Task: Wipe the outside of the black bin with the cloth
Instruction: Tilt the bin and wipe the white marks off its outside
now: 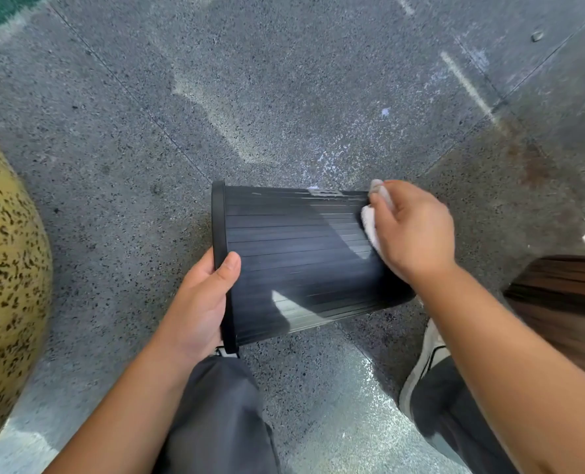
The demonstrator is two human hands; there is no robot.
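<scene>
Bin: the black bin (294, 258) lies on its side above the floor (284, 97), rim to the left, base to the right, ribbed wall facing up.
Cloth: a white cloth (369, 224) is pressed against the bin's wall near the base, mostly under the right hand.
Right hand: the right hand (414, 230) has its fingers (380, 213) curled together over the cloth.
Left hand: the left hand (198, 302) grips the rim, thumb on the outer wall, other fingers hidden inside.
Surroundings: grey trouser legs (222, 415) and a white shoe (424, 364) sit below; a speckled yellow object (7, 268) stands at left.

Black ribbed bin (294, 254), white cloth (369, 227), grey speckled floor (250, 97), yellow black-flecked object (7, 268).
</scene>
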